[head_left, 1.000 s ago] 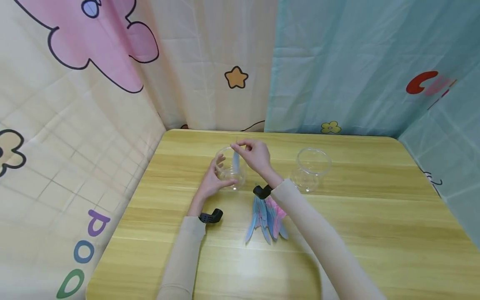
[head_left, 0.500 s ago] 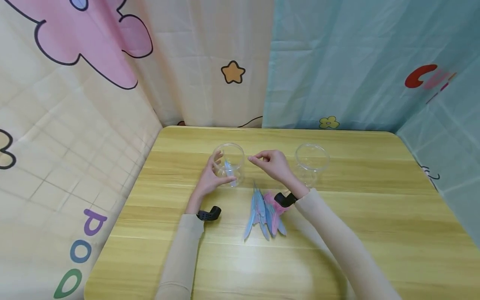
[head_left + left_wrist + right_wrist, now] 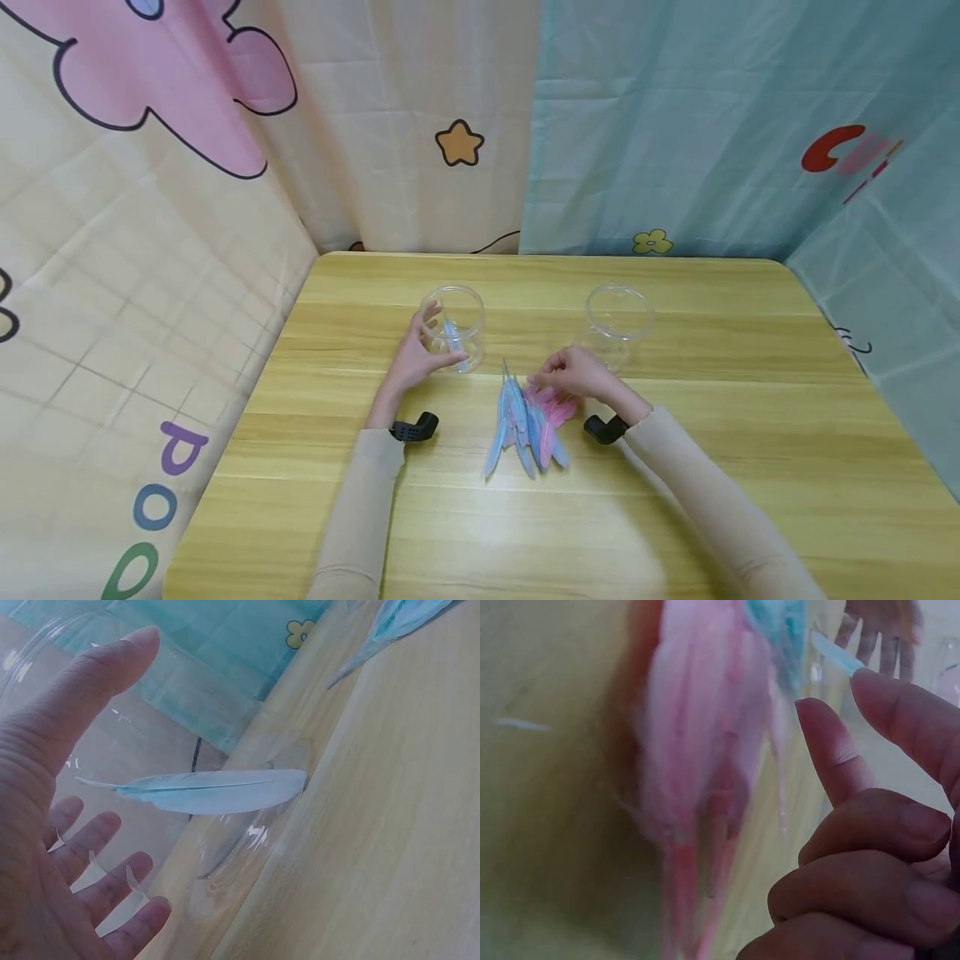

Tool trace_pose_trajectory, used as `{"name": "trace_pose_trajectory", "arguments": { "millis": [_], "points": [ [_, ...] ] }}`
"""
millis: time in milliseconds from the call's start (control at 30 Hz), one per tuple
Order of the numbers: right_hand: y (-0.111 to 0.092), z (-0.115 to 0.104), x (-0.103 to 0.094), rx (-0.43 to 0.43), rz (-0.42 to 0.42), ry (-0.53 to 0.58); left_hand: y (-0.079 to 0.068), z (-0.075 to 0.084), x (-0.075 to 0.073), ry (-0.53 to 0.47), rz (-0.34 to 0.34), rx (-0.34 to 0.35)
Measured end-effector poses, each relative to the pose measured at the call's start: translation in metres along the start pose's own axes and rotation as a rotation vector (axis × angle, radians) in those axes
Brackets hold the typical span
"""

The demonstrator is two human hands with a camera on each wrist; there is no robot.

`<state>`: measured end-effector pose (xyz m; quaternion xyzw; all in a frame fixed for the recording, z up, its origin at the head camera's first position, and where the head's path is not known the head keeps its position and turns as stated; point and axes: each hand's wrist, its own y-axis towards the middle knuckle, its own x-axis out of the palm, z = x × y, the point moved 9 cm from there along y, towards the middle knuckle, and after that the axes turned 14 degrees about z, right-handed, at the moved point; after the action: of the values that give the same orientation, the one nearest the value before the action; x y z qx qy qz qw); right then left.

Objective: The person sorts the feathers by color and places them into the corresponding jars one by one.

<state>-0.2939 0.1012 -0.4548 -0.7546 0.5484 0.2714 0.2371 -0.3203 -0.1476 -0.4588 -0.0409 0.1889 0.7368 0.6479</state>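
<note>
Upright on the table stands a clear jar (image 3: 480,329), with my left hand (image 3: 411,360) gripping its side, thumb at the front and fingers behind. Inside it leans one pale blue feather (image 3: 225,790), quill upward. My right hand (image 3: 583,373) is low over the upper right of a feather pile, close to its pink feathers (image 3: 697,727). The right wrist view shows thumb and index finger apart with nothing between them, the other fingers bent. Blue feathers (image 3: 516,408) make up the left part of the pile, tips fanned toward the front.
A second clear jar (image 3: 651,315) stands back right, just beyond my right hand. The wooden table (image 3: 750,400) meets printed curtains (image 3: 637,125) at its far edge. A small pale strip (image 3: 523,724) shows on the table in the right wrist view.
The blue feather that my right hand pinched over the jar was let go and now rests inside. My right hand has moved right and toward me to the pink feathers. The left hand keeps its hold.
</note>
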Motion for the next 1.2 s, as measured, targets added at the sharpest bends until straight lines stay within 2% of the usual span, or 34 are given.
{"name": "trace_pose_trajectory", "arguments": {
  "millis": [133, 200, 333, 433, 967, 1067, 1200],
  "points": [
    [-0.001, 0.01, 0.007, -0.008, -0.03, -0.002, -0.002, -0.001, 0.001, -0.002, -0.004, 0.007],
    [-0.002, 0.013, 0.009, -0.018, -0.031, -0.017, -0.005, 0.009, 0.0, -0.007, -0.018, 0.006],
    [-0.001, 0.014, 0.012, -0.02, -0.02, -0.06, -0.005, 0.01, 0.0, -0.018, -0.024, 0.008],
    [0.0, 0.014, 0.015, -0.008, -0.022, -0.075, -0.002, 0.0, 0.001, -0.013, -0.015, 0.002],
    [0.006, 0.017, 0.023, 0.048, 0.019, -0.1, 0.0, 0.0, -0.001, -0.008, -0.008, 0.009],
    [0.005, 0.017, 0.025, 0.06, 0.012, -0.089, 0.0, 0.0, -0.001, -0.004, -0.006, 0.002],
    [0.002, 0.019, 0.027, 0.099, -0.017, 0.002, -0.001, 0.0, -0.002, -0.002, -0.004, -0.003]
  ]
}}
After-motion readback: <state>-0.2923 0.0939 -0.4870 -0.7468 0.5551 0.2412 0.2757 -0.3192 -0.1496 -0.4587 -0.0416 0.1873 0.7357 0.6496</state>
